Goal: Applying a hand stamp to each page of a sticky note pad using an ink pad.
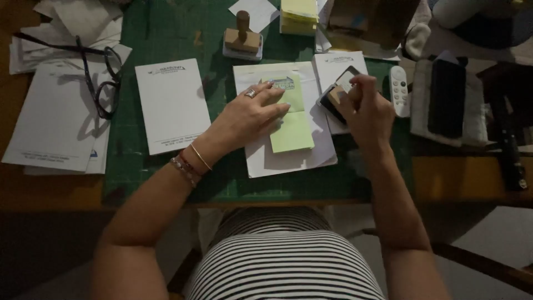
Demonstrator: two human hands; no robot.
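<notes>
View from above of a person seated at a desk covered by a green mat (166, 183).

A pale green slip (291, 116) lies on a white sheet (288, 158) at the middle of the mat. The slip is a narrow rectangle. Its long axis runs away from the person, and its far end, which bears a dark stamped mark, leans slightly to the left.

The left hand (250, 114) lies flat on the slip's left edge. Its fingers are spread open and straight, pointing right, and their tips press on the upper half of the slip. The lower half lies bare, below and to the right of the fingers. A ring is on one finger and bracelets are at the wrist.

The right hand (366, 108) is just right of the slip, apart from it. Its fingers are closed around a wooden stamp (336, 97), whose handle is hidden inside the fist. The stamp sits on a dark ink pad (340, 90) on a second white sheet.

A white remote (399, 90) lies just right of that hand. Another wooden stamp (242, 36) stands at the far edge of the mat. A white pad (172, 105) lies left of the left hand, and glasses (102, 78) rest on papers farther left.
</notes>
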